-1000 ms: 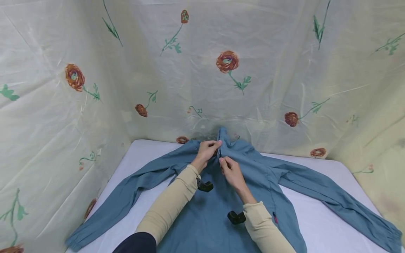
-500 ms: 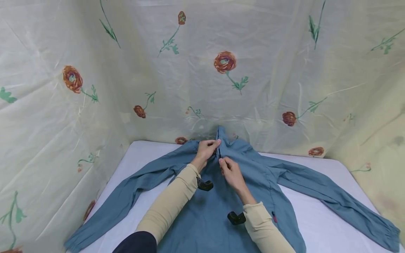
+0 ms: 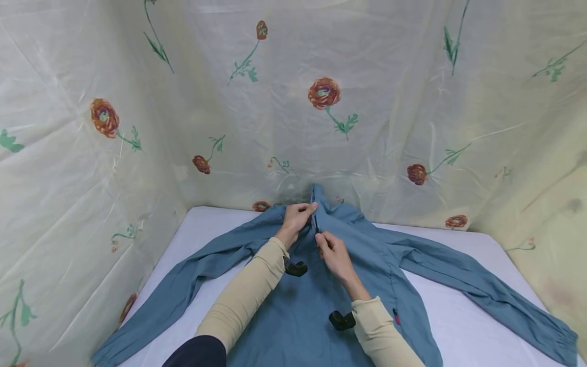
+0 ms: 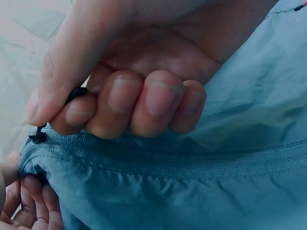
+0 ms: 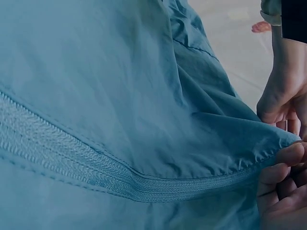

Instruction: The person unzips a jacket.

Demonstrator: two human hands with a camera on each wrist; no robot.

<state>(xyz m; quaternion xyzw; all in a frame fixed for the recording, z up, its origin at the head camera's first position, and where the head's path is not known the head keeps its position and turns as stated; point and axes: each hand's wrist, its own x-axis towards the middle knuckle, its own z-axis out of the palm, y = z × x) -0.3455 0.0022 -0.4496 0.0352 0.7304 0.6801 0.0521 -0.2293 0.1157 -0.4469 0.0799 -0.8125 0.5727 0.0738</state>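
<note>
A blue jacket (image 3: 293, 326) lies spread front up, its sleeves stretched out to both sides and its collar (image 3: 318, 193) at the far edge. My left hand (image 3: 295, 220) pinches the cloth beside the zipper near the collar; its curled fingers show at lower left in the left wrist view. Just below it, my right hand (image 3: 336, 255) holds the black zipper pull (image 4: 76, 94) between thumb and curled index finger. The black slider (image 4: 37, 137) sits on the zipper (image 4: 192, 160) close to the left hand's fingers. In the right wrist view the zipper (image 5: 96, 167) runs toward both hands.
The jacket rests on a white-covered table (image 3: 451, 306). Flower-printed sheeting (image 3: 293, 112) hangs close behind it and at both sides. A black wrist camera (image 3: 295, 267) is on the left forearm and another wrist camera (image 3: 342, 318) on the right. A red tag (image 3: 397, 317) marks the jacket's side.
My right hand has shifted slightly down from the left hand with the zipper pull. The left hand keeps its grip near the collar. The head view has drifted a little.
</note>
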